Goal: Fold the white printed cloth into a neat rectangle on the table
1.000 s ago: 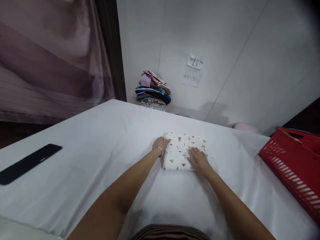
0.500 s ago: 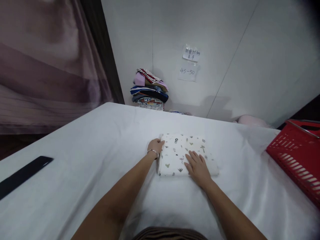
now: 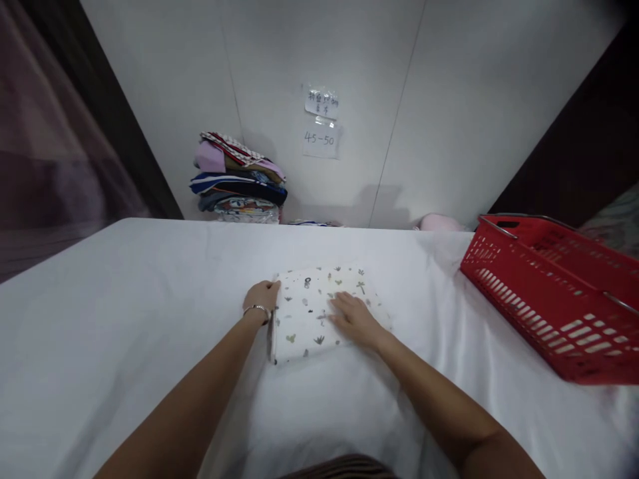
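Observation:
A folded white cloth [image 3: 304, 326] printed with small plants and animals lies in front of me on the white-covered table. My left hand [image 3: 261, 296], with a bracelet at the wrist, grips its left edge; the thumb is on top and the other fingers are mostly hidden. Flat on the right part of the cloth rests my right hand [image 3: 355, 319], fingers stretched out and pointing left.
On the right of the table stands a red plastic basket [image 3: 529, 299] with metal handles. Folded clothes [image 3: 239, 176] are piled against the wall beyond the far edge. Two paper signs [image 3: 321, 140] hang on the wall. A pink curtain [image 3: 44, 153] hangs at left.
My view has turned to the right, so more of the basket shows and the dark object at left is out of sight. Both hands stay on the cloth, the right still flat.

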Motion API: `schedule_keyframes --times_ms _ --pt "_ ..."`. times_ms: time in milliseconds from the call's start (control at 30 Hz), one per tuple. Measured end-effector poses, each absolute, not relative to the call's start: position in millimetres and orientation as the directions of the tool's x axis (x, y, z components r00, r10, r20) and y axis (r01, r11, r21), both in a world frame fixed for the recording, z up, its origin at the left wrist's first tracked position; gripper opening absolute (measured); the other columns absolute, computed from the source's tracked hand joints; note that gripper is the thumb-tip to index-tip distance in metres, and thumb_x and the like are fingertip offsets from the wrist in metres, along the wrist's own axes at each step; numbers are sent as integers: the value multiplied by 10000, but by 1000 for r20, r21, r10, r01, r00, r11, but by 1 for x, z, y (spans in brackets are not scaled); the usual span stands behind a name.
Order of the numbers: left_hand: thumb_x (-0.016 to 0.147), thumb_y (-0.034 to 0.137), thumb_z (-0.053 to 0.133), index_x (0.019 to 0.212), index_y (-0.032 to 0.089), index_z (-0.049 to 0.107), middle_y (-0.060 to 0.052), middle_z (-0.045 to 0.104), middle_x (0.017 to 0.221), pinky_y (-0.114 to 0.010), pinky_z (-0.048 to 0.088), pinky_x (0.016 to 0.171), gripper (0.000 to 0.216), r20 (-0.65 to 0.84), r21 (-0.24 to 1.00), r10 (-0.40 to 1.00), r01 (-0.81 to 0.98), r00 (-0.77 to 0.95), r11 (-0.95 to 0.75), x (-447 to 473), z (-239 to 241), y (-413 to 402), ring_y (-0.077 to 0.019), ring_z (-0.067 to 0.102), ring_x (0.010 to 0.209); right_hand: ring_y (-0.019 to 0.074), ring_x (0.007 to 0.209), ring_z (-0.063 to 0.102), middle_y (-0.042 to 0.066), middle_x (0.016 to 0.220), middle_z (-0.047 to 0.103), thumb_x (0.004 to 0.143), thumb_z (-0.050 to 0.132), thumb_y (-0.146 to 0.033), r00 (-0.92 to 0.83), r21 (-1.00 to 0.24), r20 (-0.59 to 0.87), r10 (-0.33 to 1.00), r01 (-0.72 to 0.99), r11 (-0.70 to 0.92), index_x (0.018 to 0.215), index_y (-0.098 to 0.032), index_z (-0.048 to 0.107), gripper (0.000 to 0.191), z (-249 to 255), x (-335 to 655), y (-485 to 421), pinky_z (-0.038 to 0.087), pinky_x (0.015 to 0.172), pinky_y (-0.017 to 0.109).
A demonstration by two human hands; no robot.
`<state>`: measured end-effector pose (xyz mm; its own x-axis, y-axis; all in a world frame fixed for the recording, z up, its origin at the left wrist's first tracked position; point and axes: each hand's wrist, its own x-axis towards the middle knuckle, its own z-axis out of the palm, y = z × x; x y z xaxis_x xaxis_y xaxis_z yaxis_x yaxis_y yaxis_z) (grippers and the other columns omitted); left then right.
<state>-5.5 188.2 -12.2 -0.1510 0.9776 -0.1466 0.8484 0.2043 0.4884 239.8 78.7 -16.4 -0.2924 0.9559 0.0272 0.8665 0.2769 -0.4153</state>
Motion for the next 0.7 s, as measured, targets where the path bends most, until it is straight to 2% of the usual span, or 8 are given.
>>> schedule_keyframes --times_ms 100,200,267,367,533,700 --pt "830 466 385 1173 157 562 -120 556 1253 -339 411 898 495 -18 433 992 893 -125 120 4 -8 186 -269 512 1131 247 1383 117 77 1498 211 913 275 -525 -280 -383 31 959 883 271 1396 -215 335 577 -5 242 102 124 1092 455" --pt "852 484 350 1332 153 405 -102 347 1440 -376 268 1057 586 120 302 991 948 63 -97 21 -8 184 -253 293 1323 260 1387 76 98 1510 155 902 271 -557 -275 -314 9 961 912 264 1421 -179 278 643 -2 240 135 102 1092 458" --pt "852 540 310 1372 164 350 -80 230 1494 -417 166 1103 643 55 230 982 955 180 -188 29 -13 186 -254 160 1376 269 1387 66 110 1511 142 890 282 -578 -288 -270 -4 958 922 277 1425 -161 267 678 -6 240 157 89 1090 464" --pt "836 611 248 1418 172 267 -63 141 1516 -467 97 1113 729 -75 195 975 962 211 -193 30 -24 191 -268 62 1392 264 1385 77 94 1511 147 893 267 -575 -305 -225 -30 952 930 291 1428 -170 255 672 -18 245 182 65 1088 474" --pt "841 619 199 1442 178 205 -45 123 1519 -458 99 1116 745 -86 215 972 956 220 -198 21 -37 197 -256 35 1395 236 1383 99 55 1510 173 896 223 -587 -312 -210 -15 950 930 302 1437 -209 224 660 -35 257 194 47 1088 467" --pt "831 636 193 1439 204 211 -32 133 1519 -476 135 1104 746 -101 240 972 953 211 -182 21 -38 197 -258 33 1395 229 1351 210 58 1475 281 889 268 -583 -312 -190 -14 950 934 304 1418 -243 271 629 -34 256 197 95 1078 451"
